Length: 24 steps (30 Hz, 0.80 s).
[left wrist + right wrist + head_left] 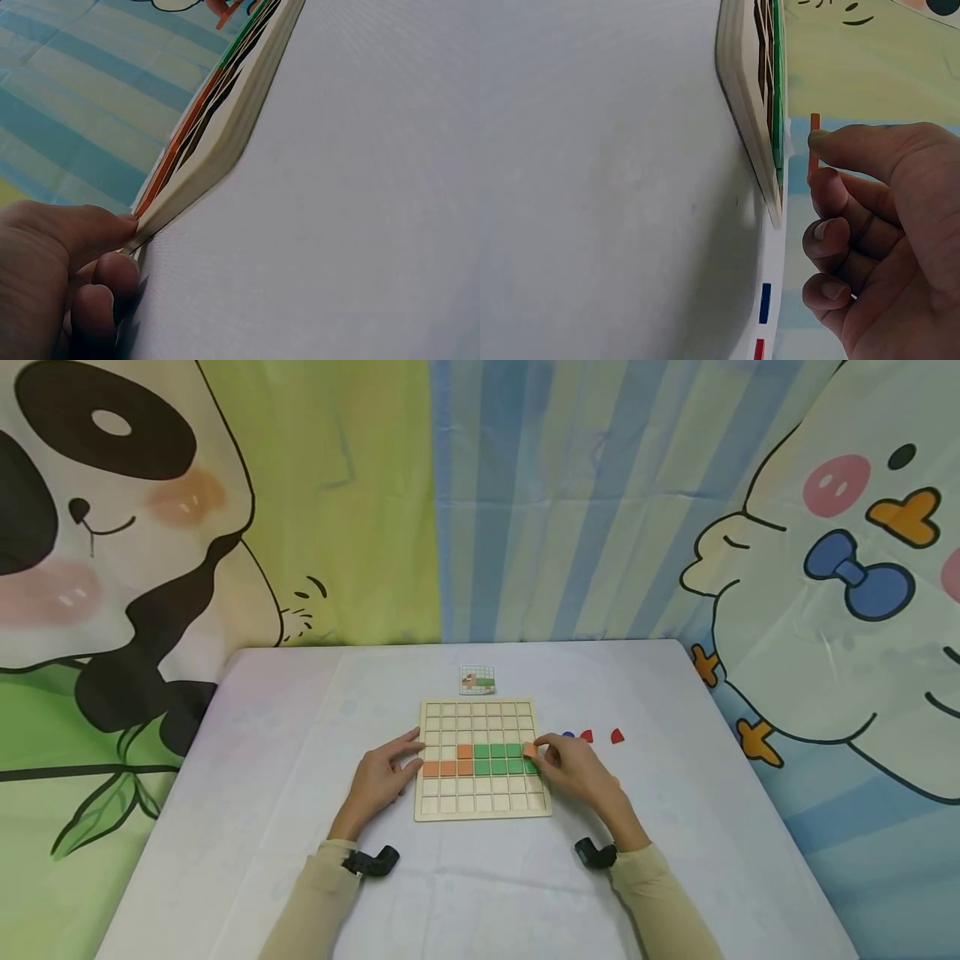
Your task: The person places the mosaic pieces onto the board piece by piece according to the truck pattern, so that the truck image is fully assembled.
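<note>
The head view shows the whole board [480, 812] at the centre of the frame and the card [477, 680] just above it; neither wrist view shows the card. The right wrist view shows what the head view hides: the held tile [814, 124] stands edge-on, apart from the board's surface.

The right hand [581, 768] pinches that orange tile between thumb and forefinger, the other fingers curled in. In the head view it hangs over the board's right edge. The left hand [382, 777] touches the board's left edge, thumb and forefinger a little apart; the left wrist view adds the thumb tip at the board's edge and two bent fingers below it.

Four orange tiles [447, 768] lie on the left half of the board, and seven green tiles [497, 767] are visible right of them, one partly covered by the right hand. To the right of the board lie two red pieces [617, 737] and one blue piece [765, 304] on the table [225, 860]; the right wrist view shows one blue and one red at its lower centre.
</note>
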Tool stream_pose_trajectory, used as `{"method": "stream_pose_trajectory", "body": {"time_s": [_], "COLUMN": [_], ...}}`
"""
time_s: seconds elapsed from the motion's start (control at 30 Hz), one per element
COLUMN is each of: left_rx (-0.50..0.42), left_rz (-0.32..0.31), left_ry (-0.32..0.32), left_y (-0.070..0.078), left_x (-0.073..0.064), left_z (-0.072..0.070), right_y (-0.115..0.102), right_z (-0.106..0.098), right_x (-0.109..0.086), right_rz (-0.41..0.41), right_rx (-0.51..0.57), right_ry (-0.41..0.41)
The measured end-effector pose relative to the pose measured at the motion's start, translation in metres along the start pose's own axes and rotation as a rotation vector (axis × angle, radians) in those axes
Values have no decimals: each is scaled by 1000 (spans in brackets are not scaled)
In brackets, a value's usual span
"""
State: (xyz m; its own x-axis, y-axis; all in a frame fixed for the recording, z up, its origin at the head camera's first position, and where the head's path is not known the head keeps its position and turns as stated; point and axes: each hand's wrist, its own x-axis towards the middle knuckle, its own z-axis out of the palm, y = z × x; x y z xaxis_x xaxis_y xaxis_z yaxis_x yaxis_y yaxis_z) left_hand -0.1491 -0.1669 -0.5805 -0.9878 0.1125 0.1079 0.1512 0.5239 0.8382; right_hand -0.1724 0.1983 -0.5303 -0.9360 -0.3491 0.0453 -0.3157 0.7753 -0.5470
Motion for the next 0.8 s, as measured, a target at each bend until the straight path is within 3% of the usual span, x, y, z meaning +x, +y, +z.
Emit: {"method": "stream_pose_trajectory", "body": {"time_s": [0.8], "left_rx": [7], "left_rz": [-17], "left_ry": [-16], "left_y": [-1], "left_x": [1], "left_z": [0], "right_y": [-35], "right_z": [23], "right_x": [36], "right_rz": [-100], "right_rx": [-27], "right_ry": [-97]}}
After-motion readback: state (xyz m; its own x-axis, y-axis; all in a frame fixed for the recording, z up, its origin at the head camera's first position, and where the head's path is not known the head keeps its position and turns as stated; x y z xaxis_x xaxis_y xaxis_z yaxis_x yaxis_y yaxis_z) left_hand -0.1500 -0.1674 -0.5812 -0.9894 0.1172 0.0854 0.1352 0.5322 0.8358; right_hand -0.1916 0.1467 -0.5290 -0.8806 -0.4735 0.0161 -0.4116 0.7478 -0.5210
